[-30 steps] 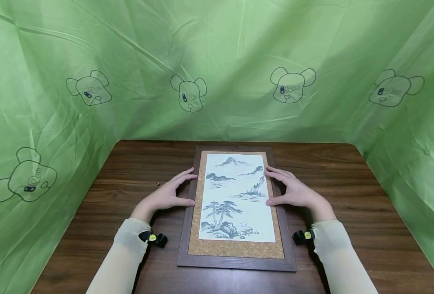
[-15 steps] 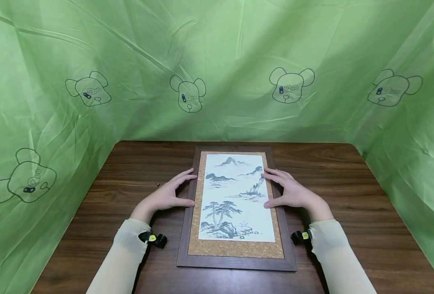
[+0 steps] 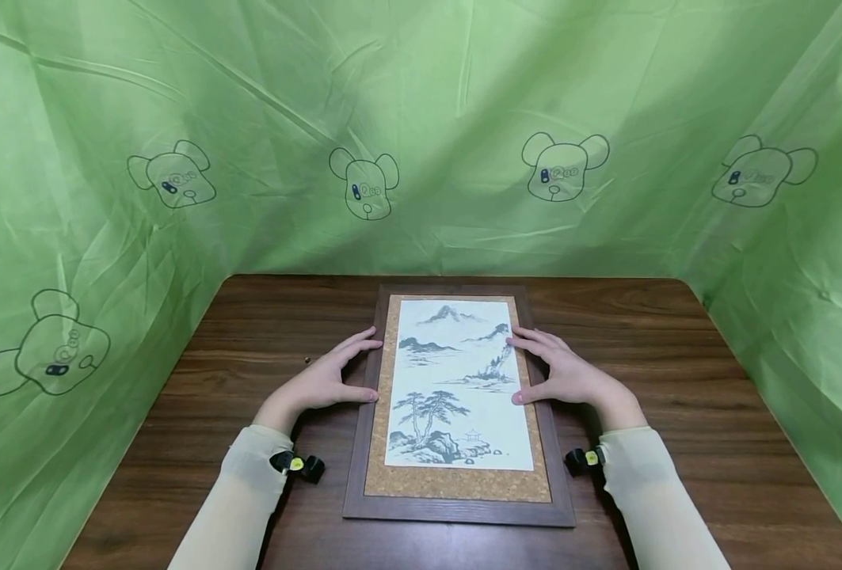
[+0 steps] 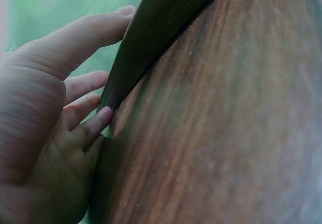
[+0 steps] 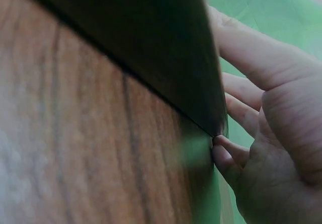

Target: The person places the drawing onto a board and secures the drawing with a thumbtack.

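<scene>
A brown wooden picture frame (image 3: 563,495) with a cork backing (image 3: 456,482) lies flat on the table. On the cork sits a white sheet with an ink landscape (image 3: 456,419) of mountains and pines. My left hand (image 3: 321,380) touches the frame's left side, thumb and fingers spread and fairly straight. From the other side my right hand (image 3: 570,372) reaches over the frame, its fingertips and thumb tip on the sheet's right edge. Both wrist views show the frame's dark side wall (image 4: 143,38) close to the fingers, with the little fingers low by the tabletop.
The dark wood-grain table (image 3: 677,356) extends on both sides of the frame. A tiny dark speck (image 3: 308,359) lies beside the left hand. Green cloth (image 3: 449,206) printed with bear heads hangs behind and along both sides.
My right hand has shifted slightly left, its fingertips and thumb farther onto the sheet, then stayed still. The left hand, frame and sheet hold their places.
</scene>
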`<action>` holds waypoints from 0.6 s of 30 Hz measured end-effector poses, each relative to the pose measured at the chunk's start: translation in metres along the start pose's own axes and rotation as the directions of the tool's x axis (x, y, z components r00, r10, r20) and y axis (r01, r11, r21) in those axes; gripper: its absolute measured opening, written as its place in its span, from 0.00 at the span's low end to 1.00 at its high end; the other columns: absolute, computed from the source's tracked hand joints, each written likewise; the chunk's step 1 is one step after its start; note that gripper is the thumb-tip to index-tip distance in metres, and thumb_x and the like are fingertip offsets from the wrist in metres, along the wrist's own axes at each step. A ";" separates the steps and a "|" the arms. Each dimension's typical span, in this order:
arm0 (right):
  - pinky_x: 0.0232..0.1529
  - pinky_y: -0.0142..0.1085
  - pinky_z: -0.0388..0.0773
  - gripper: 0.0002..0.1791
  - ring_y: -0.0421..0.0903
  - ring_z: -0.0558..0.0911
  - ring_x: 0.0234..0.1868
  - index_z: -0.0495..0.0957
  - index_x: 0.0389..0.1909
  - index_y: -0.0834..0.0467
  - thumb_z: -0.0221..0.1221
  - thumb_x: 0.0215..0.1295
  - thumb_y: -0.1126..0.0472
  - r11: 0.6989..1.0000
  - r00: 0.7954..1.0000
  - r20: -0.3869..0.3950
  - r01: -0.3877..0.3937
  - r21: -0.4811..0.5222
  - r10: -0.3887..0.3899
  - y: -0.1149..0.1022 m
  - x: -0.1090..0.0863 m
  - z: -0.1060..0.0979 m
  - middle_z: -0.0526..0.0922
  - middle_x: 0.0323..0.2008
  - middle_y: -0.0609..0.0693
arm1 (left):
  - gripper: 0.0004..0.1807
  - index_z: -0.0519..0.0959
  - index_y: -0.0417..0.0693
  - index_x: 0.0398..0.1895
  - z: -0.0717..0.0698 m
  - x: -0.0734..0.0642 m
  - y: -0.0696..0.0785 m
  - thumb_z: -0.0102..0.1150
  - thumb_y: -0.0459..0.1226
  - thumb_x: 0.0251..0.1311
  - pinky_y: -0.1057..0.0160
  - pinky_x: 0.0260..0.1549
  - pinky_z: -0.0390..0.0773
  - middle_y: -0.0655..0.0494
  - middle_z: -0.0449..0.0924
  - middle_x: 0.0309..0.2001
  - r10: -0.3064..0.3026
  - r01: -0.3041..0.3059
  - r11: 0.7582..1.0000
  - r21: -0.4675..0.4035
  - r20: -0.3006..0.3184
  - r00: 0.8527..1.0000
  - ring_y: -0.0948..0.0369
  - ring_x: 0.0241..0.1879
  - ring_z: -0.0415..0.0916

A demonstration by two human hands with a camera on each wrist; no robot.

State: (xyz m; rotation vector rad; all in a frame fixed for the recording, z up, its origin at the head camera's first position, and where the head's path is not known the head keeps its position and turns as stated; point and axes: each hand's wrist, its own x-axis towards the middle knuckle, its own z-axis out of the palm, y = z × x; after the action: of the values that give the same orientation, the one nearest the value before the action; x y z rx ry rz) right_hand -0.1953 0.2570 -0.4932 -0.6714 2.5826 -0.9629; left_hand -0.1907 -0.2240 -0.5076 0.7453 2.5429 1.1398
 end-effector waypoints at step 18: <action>0.75 0.78 0.48 0.60 0.68 0.42 0.87 0.63 0.86 0.52 0.82 0.57 0.39 1.000 1.000 0.011 0.000 0.006 0.000 -0.002 0.001 0.000 0.49 0.89 0.52 | 0.40 0.72 0.56 0.81 -0.034 -0.012 0.011 0.77 0.50 0.69 0.35 0.71 0.70 0.51 0.75 0.76 -0.009 0.016 0.999 0.030 -0.218 0.976 0.45 0.74 0.72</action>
State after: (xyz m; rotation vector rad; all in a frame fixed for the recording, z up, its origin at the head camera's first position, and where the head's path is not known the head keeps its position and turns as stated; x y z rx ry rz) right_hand -0.1956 0.2554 -0.4916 -0.6735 2.5693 -0.9636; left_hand -0.1917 -0.2456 -0.4768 0.6418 2.7464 1.2414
